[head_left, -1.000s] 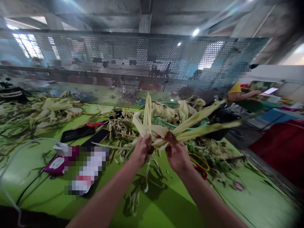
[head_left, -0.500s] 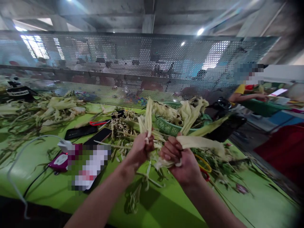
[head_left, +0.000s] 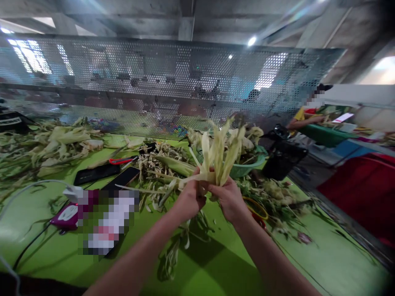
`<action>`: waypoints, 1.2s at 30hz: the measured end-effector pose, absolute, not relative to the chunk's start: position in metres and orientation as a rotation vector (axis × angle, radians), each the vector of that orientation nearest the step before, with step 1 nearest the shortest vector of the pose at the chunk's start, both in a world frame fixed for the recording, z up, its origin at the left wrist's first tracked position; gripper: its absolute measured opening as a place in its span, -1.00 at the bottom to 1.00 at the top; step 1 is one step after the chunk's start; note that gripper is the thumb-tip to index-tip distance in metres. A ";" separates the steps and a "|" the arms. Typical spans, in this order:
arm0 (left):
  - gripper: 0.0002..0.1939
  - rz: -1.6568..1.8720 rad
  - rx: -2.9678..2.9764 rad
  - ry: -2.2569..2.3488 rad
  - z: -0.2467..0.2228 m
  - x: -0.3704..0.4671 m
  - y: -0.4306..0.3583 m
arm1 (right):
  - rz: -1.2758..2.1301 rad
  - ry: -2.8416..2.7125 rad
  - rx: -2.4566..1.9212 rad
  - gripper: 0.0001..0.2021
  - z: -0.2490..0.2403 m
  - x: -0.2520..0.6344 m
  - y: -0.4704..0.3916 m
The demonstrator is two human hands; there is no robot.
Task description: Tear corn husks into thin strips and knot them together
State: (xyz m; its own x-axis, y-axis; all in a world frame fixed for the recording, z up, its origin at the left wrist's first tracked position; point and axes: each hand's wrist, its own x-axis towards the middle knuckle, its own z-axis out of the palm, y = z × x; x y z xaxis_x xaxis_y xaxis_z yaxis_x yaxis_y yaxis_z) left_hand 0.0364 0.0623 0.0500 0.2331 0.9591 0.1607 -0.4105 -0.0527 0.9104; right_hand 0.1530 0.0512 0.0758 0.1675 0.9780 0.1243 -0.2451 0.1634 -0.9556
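Pale corn husks (head_left: 219,154) stand up in a loose bunch from between my two hands, above the green table. My left hand (head_left: 191,196) is closed round the lower end of the bunch, where a light strip lies crosswise. Touching it from the other side, my right hand (head_left: 228,199) pinches the husks with the thumb on top. The lower ends of the husks are mostly hidden by my fingers. Right behind the bunch sits a green plastic basket (head_left: 251,167) holding more husks. Shredded husk pieces (head_left: 163,158) lie to the left of my hands.
A husk heap (head_left: 68,137) covers the table's far left. Phones (head_left: 95,174), a red-handled cutter (head_left: 119,160) and a purple power strip (head_left: 66,216) with cables lie left. Plant scraps (head_left: 277,197) lie right. A perforated metal screen (head_left: 148,90) stands behind; a person (head_left: 304,118) works at far right.
My hands, apart before with husk in each fist, have come together. The husks now form one upright, fanned bunch, and the long strip that stuck out to the right has swung up.
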 end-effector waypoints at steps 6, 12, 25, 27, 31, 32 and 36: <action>-0.47 1.258 1.141 0.677 0.043 0.034 0.070 | 1.045 -0.899 -0.990 -0.77 0.069 0.160 0.058; -0.62 1.182 1.048 0.773 0.044 0.038 0.071 | 1.234 -0.807 -0.715 -0.76 0.081 0.154 0.052; -0.65 0.963 0.685 0.376 0.063 0.018 0.063 | 1.419 -0.648 -0.539 -0.71 0.099 0.179 0.053; -0.66 0.938 0.710 0.378 0.063 0.017 0.063 | 1.336 -0.654 -0.689 -0.72 0.092 0.178 0.057; -0.58 0.935 0.910 0.488 0.061 0.022 0.058 | 1.259 -0.701 -0.927 -0.69 0.077 0.168 0.059; -0.53 0.922 0.972 0.516 0.060 0.024 0.057 | 1.254 -0.724 -0.946 -0.69 0.075 0.166 0.058; -0.53 0.982 1.087 0.667 0.054 0.029 0.058 | 1.151 -0.760 -0.961 -0.74 0.074 0.163 0.057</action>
